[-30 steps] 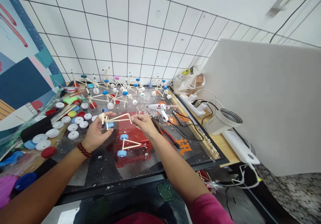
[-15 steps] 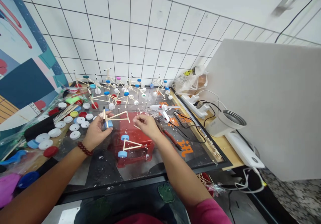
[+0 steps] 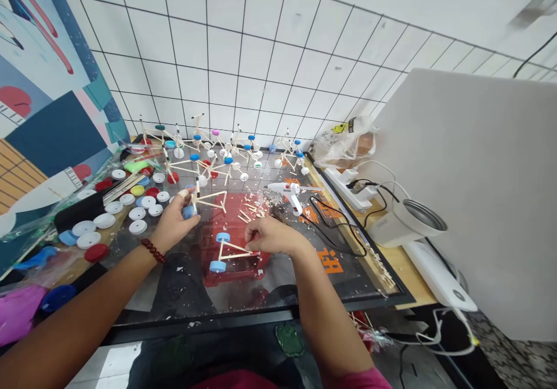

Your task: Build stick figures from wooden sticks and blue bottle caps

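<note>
A: What do the hands have?

B: My left hand [image 3: 175, 222] grips one stick frame [image 3: 212, 195] by its capped end, over the left half of the counter [image 3: 243, 317], between the far and near edges. A blue cap [image 3: 188, 212] shows at the fingers. My right hand [image 3: 278, 237] has thumb and forefinger drawn together at the narrow end of a second frame [image 3: 235, 255]; I can't tell whether they pinch anything.

A: How will that held frame handle?

B: Light and stiff, I'd judge, but fragile where the thin sticks meet. I'd take hold at the capped end and avoid squeezing the long legs. The cap looks smooth, perhaps slippery.

A: And the counts?

B: One frame held, and one lying closer to the near edge with two light-blue wheels [image 3: 217, 266]. Outward, I see one glue gun [image 3: 285, 190] toward the right edge, with loose sticks [image 3: 250, 207] to its left, too jumbled to count. Toward the left edge lie about a dozen white caps [image 3: 137, 227] and one yellow cap [image 3: 137, 190]. Along the far edge, the standing frames [image 3: 228, 161] overlap, so I can't give a sure number.
</note>
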Available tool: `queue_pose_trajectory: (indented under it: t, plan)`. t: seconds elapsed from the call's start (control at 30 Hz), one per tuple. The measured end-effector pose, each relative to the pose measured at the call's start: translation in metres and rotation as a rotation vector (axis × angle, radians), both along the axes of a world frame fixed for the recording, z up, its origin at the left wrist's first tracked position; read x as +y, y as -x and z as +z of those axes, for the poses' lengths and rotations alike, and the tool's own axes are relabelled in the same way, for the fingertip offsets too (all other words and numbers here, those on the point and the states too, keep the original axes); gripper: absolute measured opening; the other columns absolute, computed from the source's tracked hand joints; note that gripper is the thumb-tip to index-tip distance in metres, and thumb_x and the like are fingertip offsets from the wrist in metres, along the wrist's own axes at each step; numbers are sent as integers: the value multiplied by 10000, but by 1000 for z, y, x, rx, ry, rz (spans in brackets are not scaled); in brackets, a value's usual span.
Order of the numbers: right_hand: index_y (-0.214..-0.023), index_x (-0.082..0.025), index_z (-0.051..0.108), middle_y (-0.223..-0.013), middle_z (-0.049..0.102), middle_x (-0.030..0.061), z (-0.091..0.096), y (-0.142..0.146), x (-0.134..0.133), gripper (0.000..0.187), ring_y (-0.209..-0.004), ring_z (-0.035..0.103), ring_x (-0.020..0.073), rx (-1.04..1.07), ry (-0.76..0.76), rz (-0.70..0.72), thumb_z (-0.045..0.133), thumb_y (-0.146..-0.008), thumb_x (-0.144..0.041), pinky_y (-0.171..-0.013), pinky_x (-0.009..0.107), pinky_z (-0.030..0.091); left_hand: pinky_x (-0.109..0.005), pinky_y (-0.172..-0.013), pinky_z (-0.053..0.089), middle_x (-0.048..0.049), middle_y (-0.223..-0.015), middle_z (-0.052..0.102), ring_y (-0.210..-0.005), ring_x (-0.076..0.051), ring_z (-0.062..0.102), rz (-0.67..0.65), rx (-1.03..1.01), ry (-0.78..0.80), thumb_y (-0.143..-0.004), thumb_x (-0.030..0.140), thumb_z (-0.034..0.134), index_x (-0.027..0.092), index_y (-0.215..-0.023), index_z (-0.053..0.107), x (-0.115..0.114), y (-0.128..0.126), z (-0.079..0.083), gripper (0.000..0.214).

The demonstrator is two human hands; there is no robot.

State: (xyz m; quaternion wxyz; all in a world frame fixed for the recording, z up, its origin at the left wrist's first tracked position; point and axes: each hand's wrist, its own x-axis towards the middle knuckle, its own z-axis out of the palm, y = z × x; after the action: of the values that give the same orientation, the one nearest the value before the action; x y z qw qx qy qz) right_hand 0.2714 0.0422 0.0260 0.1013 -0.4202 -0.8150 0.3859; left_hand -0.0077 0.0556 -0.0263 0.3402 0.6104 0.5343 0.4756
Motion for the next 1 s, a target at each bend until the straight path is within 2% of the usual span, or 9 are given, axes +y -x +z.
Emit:
queue_pose_trajectory:
  t: [0.17,0.27,0.4,0.53,0.7,1.0]
  plan:
    - [-724,-196,694,-620,622,-61,2,0,-2,189,-566,531,104,-117,31,11,844,-611,-173,-534,217,346,-503,-1108,425,-161,-1372,592,-1317,-316,546,16,37,-7,-683,286,730,203,-1400,479,0,-1,-1,764]
    - [-740,-199,704,-675,632,-48,3,1,-3,230,-604,531,112,-199,1,-4,869,-580,-183,-540,218,339,-510,-1103,429,-160,-1360,596,-1311,-321,549,18,62,-8,-693,312,736,201,-1410,468,-2,-1,0,774]
    - [-796,-194,721,-667,604,-46,8,3,-4,225,-611,510,106,-331,4,2,855,-618,-225,-545,214,320,-516,-1104,426,-175,-1411,556,-1355,-337,509,12,97,37,-709,342,737,205,-1437,438,-4,-1,3,799]
    - [-850,-190,730,-741,639,-33,13,5,-5,232,-645,532,100,-433,22,21,835,-659,-270,-559,207,322,-530,-1109,418,-173,-1443,532,-1378,-340,485,1,106,32,-724,340,735,223,-1453,419,-3,0,2,803]
    - [-821,-190,740,-736,652,-27,13,6,-4,202,-645,537,102,-438,21,25,833,-668,-283,-563,207,335,-525,-1122,406,-166,-1446,528,-1387,-330,477,-8,113,23,-730,335,740,231,-1463,408,-2,1,-1,811]
    - [-804,-176,742,-672,641,-30,14,7,-5,156,-622,526,101,-427,44,26,822,-688,-242,-561,213,326,-515,-1106,426,-155,-1407,558,-1372,-332,492,-5,122,30,-728,347,742,233,-1452,419,-5,-1,5,801]
